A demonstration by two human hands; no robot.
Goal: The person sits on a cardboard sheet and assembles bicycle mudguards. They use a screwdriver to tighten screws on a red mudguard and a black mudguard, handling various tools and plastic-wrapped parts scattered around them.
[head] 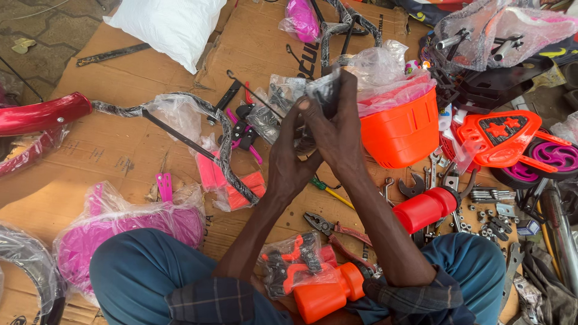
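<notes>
We have both hands raised over the cardboard sheet (138, 78) and closed on one small clear plastic packet of dark hardware (322, 90): the left hand (288, 157) cups it from below with the thumb pressed up its side, and the right hand (338, 129) has its fingers curled tight over the upper end. The packet sits between our fingers, just beside the orange basket (402, 129) with its loose clear wrap, and we cannot tell whether its seal is broken yet. Judging by how things lie, we are early in the work: nearly every part around us is wrapped. The wrapped black frame tube (205, 129) lies on the cardboard, the pink part in its bag (129, 225) rests by our left knee, and another bag of orange and black pieces (295, 265) lies between our legs, touching an orange plastic cylinder (325, 295). The pliers (328, 227), the spanners (421, 180) and the scattered nuts (490, 224) lie untouched, and the pink wheel (551, 157) stands unmounted at the right.
</notes>
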